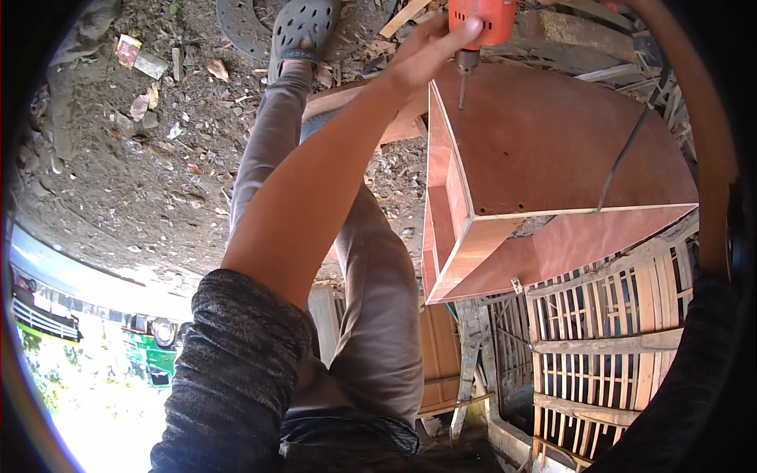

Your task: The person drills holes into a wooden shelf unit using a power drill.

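An orange power drill (482,24) is at the top edge, partly cut off. Its metal bit (463,91) points toward the reddish-brown plywood panel (552,134) of a box-like piece, close to the panel's edge; I cannot tell whether the tip touches the wood. My left hand (426,55) is closed at the drill's front, thumb laid across the casing above the chuck, other fingers mostly hidden. My right forearm (702,110) curves up along the right side, and its hand is almost wholly beyond the top edge, fingers hidden. Several small dark holes mark the panel near its lower corner.
A dark cord (627,150) hangs across the panel. Slatted wood (607,315) is at the lower right, with scrap boards (579,35) beyond the box. My foot in a grey clog (303,31) rests on littered dirt ground (142,173). A green vehicle (150,355) appears at the left.
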`<action>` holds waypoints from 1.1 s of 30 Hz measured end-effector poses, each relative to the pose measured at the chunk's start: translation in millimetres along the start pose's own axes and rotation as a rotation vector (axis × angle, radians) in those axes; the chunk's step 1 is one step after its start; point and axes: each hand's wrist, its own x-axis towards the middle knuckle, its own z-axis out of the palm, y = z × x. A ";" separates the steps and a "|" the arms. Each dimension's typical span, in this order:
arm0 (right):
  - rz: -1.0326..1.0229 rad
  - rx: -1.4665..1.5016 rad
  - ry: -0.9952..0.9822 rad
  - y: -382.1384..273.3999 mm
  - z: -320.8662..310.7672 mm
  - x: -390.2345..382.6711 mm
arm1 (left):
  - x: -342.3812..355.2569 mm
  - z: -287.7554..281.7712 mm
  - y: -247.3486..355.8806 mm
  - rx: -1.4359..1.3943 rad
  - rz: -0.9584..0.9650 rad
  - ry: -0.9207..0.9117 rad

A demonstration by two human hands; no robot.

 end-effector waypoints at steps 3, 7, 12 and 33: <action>0.041 -0.044 -0.035 -7.6 -11.6 -4.3 | 32.8 24.9 20.8 -0.267 0.160 -0.010; -0.069 -0.099 0.023 10.5 -0.5 5.9 | 46.5 29.3 19.5 -0.280 0.111 0.055; -0.184 -0.046 0.065 4.2 0.5 -1.3 | 29.7 24.7 33.7 -0.133 -0.039 0.116; 0.004 -0.051 -0.070 -7.0 5.2 -0.5 | 29.4 40.0 16.5 -0.172 0.226 0.265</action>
